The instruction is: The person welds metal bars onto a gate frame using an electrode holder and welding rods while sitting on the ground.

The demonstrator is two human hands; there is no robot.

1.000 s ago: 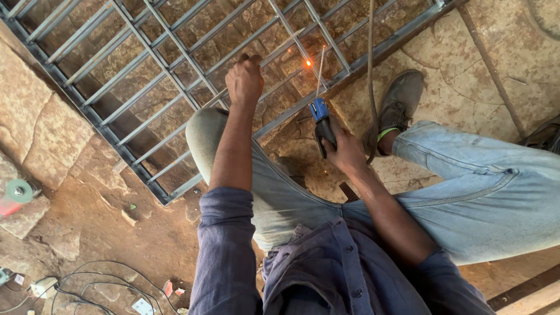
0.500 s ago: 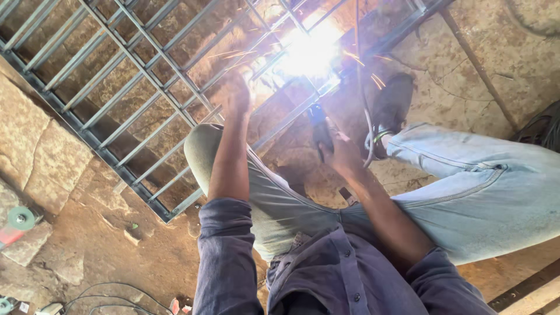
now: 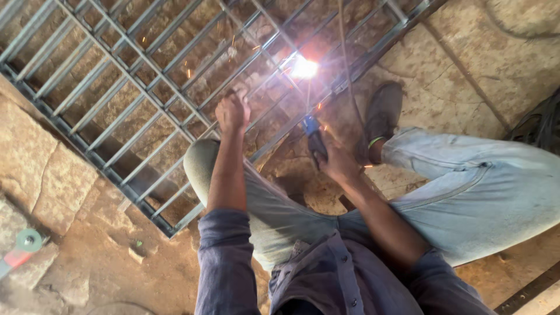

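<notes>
Since half a second ago the arc glare has shrunk from a wide white bloom to a tight bright spot (image 3: 303, 68), and sparks now scatter over the bars; a full second ago there was only a small orange glow at the same joint. Both hands sit about where they were.

Right hand (image 3: 337, 163): clenched around the blue-and-black electrode holder (image 3: 315, 137), rod (image 3: 308, 99) pointing up and away to the spot. Wrist low, near the knee, likely to steady the rod tip and keep skin back from the sparks.

Left hand (image 3: 232, 111): closed in a loose fist and resting on the metal grille (image 3: 116, 99), just left of the arc. Whether it grips a bar or only presses on it I cannot tell. Probable reason: pins the frame flat so the joint does not shift.

Grille lies flat on the stone floor (image 3: 52, 169), slanting across the upper frame; the joint being welded is near its lower right edge, between the two hands.

Person squats with knees wide in pale jeans; dark shoe (image 3: 382, 114) planted beside the frame edge, close to the arc. A cable (image 3: 344, 52) runs up across the bars past the spot.

Far left on the floor: a green grinding disc (image 3: 28, 240) on a red-handled tool, well apart from the work.
</notes>
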